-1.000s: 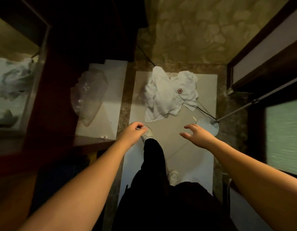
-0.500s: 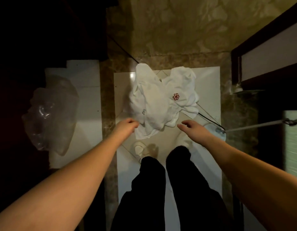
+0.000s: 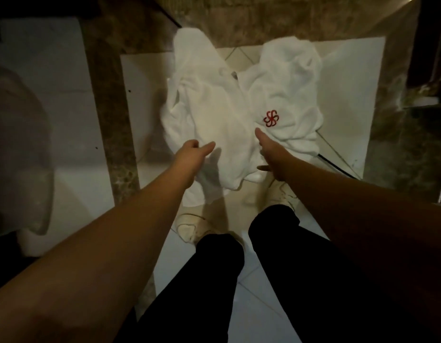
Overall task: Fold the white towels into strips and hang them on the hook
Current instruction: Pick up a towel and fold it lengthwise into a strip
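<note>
both hands (image 3: 239,154) over crumpled white towels (image 3: 229,115)

I am standing in what looks like a hotel bathroom. Under my pale shoes (image 3: 189,227) the floor (image 3: 150,100) is laid with glossy light tiles, framed by bands of mottled brown marble (image 3: 110,115) that also run along the far edge. On those tiles lies a heap of white towels (image 3: 229,115), thick terry cloth, one of them stitched with a small red flower-like emblem (image 3: 271,118), the sort of mark a hotel or spa puts on its linen. To my left a crumpled clear plastic bag (image 3: 19,149) rests on a white surface. The light is dim and warm, and dark wood-toned framing (image 3: 427,40) closes in the right side.
</note>
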`<state>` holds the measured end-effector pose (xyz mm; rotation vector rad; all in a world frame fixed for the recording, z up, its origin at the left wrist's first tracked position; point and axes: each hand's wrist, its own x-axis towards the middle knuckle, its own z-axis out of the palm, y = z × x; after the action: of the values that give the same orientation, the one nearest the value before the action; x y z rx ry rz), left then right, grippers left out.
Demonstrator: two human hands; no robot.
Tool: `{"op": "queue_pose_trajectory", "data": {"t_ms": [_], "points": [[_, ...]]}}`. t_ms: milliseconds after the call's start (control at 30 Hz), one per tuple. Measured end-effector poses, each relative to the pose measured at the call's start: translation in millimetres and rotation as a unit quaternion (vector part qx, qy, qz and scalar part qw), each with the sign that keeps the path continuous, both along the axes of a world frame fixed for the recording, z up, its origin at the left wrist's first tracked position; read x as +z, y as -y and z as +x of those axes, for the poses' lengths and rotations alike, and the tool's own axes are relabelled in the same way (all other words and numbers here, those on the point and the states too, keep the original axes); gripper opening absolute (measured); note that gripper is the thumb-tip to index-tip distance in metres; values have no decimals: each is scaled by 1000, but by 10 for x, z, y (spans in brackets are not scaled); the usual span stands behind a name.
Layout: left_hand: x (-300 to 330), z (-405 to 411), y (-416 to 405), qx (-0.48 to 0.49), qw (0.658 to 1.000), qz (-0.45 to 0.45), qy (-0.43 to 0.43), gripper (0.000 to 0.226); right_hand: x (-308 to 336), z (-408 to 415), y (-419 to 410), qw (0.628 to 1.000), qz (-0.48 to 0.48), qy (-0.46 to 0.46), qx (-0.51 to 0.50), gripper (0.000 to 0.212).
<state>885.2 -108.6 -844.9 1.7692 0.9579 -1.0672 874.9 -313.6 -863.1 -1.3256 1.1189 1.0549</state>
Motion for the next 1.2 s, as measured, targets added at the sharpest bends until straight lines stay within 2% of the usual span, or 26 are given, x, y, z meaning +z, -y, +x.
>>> {"op": "queue_pose_trajectory", "data": {"t_ms": [67, 167, 267, 400, 567, 733, 833, 933, 1033, 1067, 1133, 1200], "points": [[-182, 0, 34, 19, 999, 24, 14, 68, -202, 1, -28, 998, 32, -21, -43, 76], [-332, -35, -23, 22, 999, 32, 35, 35, -359, -29, -44, 995, 66, -44, -62, 70], [-252, -99, -72, 57, 998, -32, 16, 20, -326, -72, 15, 997, 65, -34, -40, 63], [143, -162, -77, 121, 982, -143, -3, 7, -17, -96, 48, 997, 71, -9, 0, 73], [823, -107, -108, 266, 924, -275, -8, 24, 617, -99, -76, 995, 102, 10, 18, 75], [1589, -12, -128, 347, 889, -297, 24, 28, 1254, -140, -98, 993, 105, 30, -40, 76], [2080, 50, -207, 374, 869, -322, 36, 33, 1691, -163, -94, 989, 117, 14, -91, 72], [2585, 91, -333, 392, 855, -336, 49, 28, 2136, -201, -175, 974, 145, -37, -168, 73], [3059, 63, -473, 403, 843, -353, 55, 45, 2578, -198, -319, 952, 166, -47, -253, 71], [3216, 41, -522, 400, 839, -365, 53, 43, 2723, -192, -369, 946, 169, -49, -272, 67], [3537, -13, -622, 392, 838, -376, 50, 36, 3006, -185, -468, 942, 167, -67, -282, 61], [3853, -75, -697, 389, 839, -375, 63, 42, 3260, -200, -554, 947, 144, -86, -276, 62]]}}
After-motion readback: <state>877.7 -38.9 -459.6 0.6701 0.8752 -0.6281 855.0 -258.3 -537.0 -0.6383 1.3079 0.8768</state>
